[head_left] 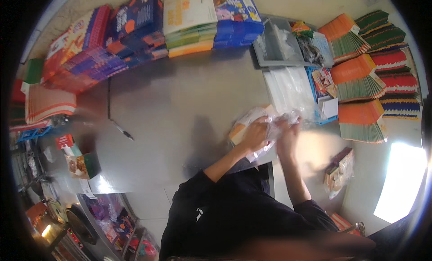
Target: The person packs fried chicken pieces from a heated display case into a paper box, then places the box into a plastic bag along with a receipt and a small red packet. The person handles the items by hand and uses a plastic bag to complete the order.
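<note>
Head view: I look down on a grey metal table (171, 99), and my two forearms, in black sleeves (194, 183), come from the lower edge.
Left hand (255, 136): it is grasping the plastic packet (241, 128) from above, with the fingers bent over the wrapping.
Right hand (288, 132): it is just beside the left one, and its fingers pinch the crumpled clear plastic at the right end of the same packet.
Packet: it is at the near edge of the table, right of the middle; cream and orange colours show through the plastic, but what is inside I cannot tell.
Clear bags: a flat pile of clear bags (288, 87) lies just beyond my right hand, in front of a grey bin (274, 63).
Blue basket (327, 122): it stands to the right of these bags, with small printed cards and a white block inside.
Right side: orange packs (357, 76) lie in three fanned piles, and a wrapped bundle (338, 174) is near my right forearm.
Far side: several piles of printed packs (189, 29) stand in a curved row.
Left side: a black pen (122, 130) lies on the table, and an open small box (83, 166) is well apart from my hands.
</note>
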`<state>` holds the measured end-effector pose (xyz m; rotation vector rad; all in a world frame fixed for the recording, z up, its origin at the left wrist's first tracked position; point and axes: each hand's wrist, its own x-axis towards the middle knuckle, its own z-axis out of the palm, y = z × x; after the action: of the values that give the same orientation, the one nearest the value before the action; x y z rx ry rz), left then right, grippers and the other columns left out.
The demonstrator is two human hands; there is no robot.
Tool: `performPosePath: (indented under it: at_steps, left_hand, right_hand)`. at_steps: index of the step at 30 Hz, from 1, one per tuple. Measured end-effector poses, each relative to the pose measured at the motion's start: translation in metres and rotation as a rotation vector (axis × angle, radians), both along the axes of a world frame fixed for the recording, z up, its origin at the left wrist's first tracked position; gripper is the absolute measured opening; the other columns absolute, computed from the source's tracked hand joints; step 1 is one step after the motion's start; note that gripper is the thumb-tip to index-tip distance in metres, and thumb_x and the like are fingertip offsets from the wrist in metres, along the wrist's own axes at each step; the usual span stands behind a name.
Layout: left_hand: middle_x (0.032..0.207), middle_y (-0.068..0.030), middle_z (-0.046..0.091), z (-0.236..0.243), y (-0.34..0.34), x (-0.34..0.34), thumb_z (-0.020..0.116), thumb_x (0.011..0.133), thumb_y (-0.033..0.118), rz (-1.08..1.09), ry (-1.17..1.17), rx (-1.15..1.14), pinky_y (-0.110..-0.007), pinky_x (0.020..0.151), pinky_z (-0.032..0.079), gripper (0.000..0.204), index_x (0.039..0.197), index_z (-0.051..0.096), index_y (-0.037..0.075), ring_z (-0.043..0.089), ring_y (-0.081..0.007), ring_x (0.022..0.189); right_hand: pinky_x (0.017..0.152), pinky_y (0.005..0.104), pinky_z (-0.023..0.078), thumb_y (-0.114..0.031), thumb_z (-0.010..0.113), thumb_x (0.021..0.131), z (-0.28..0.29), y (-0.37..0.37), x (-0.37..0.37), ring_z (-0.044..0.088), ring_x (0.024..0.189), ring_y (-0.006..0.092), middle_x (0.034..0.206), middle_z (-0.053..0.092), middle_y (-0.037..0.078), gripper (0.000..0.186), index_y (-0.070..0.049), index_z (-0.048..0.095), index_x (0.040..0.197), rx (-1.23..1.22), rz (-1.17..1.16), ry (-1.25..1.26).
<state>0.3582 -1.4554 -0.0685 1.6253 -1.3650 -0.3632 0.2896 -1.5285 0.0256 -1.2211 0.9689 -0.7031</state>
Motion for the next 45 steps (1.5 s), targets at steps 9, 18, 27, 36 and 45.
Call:
performPosePath:
  at_steps: [9, 18, 27, 36, 45]
  left_hand:
    - [0.083, -0.0176, 0.065, -0.017, -0.008, 0.012, 0.068, 0.066, 0.021, 0.067, 0.221, 0.022, -0.042, 0.083, 0.047, 0.021, 0.077, 0.066, 0.003, 0.062, -0.0344, 0.081]
    - [0.093, -0.0161, 0.064, -0.006, -0.002, 0.015, 0.069, 0.066, 0.023, -0.12, 0.256, 0.141, -0.043, 0.075, 0.048, 0.033, 0.091, 0.064, 0.003, 0.061, -0.0335, 0.087]
    - [0.093, -0.0113, 0.063, -0.021, -0.003, 0.008, 0.067, 0.062, 0.026, -0.153, 0.107, 0.195, -0.041, 0.077, 0.048, 0.038, 0.094, 0.064, 0.006, 0.06, -0.0294, 0.091]
    - [0.092, -0.0162, 0.062, -0.014, 0.001, 0.018, 0.061, 0.074, 0.013, 0.001, 0.406, -0.082, -0.04, 0.074, 0.049, 0.025, 0.097, 0.063, 0.003, 0.06, -0.0346, 0.083]
    - [0.134, -0.0249, 0.039, 0.092, 0.037, -0.007, 0.071, 0.073, 0.023, -0.166, 0.246, 0.196, -0.048, 0.108, 0.026, 0.076, 0.135, 0.035, -0.001, 0.028, -0.0393, 0.133]
  right_hand:
    - [0.105, 0.0389, 0.033, -0.004, 0.058, 0.08, -0.013, -0.059, -0.049, 0.045, 0.124, 0.0276, 0.132, 0.048, 0.017, 0.054, -0.002, 0.043, 0.132, -0.812, 0.384, 0.51]
    - [0.086, 0.0338, 0.047, -0.021, 0.054, 0.091, -0.085, -0.063, 0.015, 0.06, 0.101, 0.0249, 0.113, 0.059, 0.009, 0.027, -0.013, 0.059, 0.117, -0.989, 0.608, 0.512]
    - [0.079, 0.0357, 0.049, -0.019, 0.056, 0.088, -0.097, -0.054, 0.02, 0.059, 0.096, 0.0264, 0.107, 0.059, 0.007, 0.02, -0.014, 0.064, 0.105, -0.824, 0.454, 0.845]
    - [0.106, 0.0471, 0.031, -0.024, 0.057, 0.085, -0.058, -0.033, -0.037, 0.042, 0.127, 0.0371, 0.137, 0.045, 0.015, 0.044, -0.008, 0.053, 0.126, -0.759, 0.405, 0.196]
    - [0.107, 0.0468, 0.026, -0.028, 0.069, 0.075, -0.134, 0.032, -0.047, 0.043, 0.124, 0.0319, 0.124, 0.053, 0.017, 0.056, -0.002, 0.052, 0.122, -1.006, 0.173, 0.586]
